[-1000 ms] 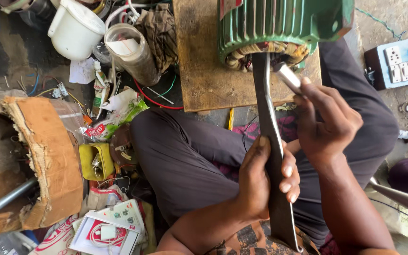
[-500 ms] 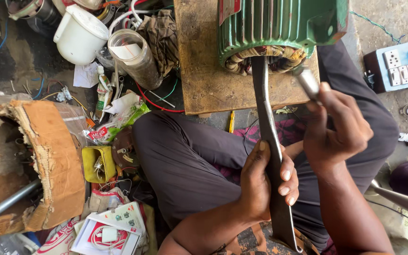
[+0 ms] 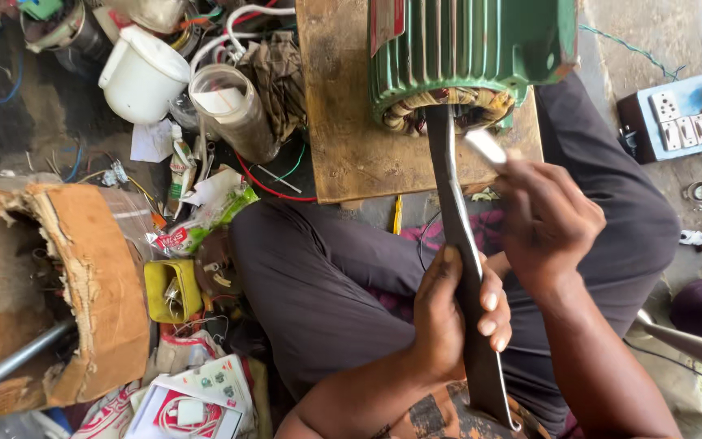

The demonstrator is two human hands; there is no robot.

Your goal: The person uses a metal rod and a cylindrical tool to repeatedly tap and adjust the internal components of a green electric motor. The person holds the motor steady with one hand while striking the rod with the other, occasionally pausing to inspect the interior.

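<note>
Head view looks down on a seated person working at a green motor housing point(image 3: 469, 49) that lies on a wooden board point(image 3: 339, 106) across the lap. The open end of the housing faces the person, and the copper-coloured windings point(image 3: 448, 110) show bundled at its mouth. A long flat metal bar point(image 3: 458, 244) runs from the person's lap up to the windings, its far tip touching or just inside the coil. The left hand point(image 3: 448, 313) is clamped round the middle of the bar, fingers wrapped. The right hand point(image 3: 550, 219) is closed on a short pale tool point(image 3: 485, 148), raised just beside the bar's upper part; it is blurred, so I cannot tell if it is a hammer handle or a rod.

Judging by this, the work on the windings is mid-way: the housing is open and the bar is set in place, yet the coil still sits in the housing. Off to the side lie a white jug point(image 3: 141, 77), a torn cardboard box point(image 3: 67, 293) and a blue switch board point(image 3: 692, 114).
</note>
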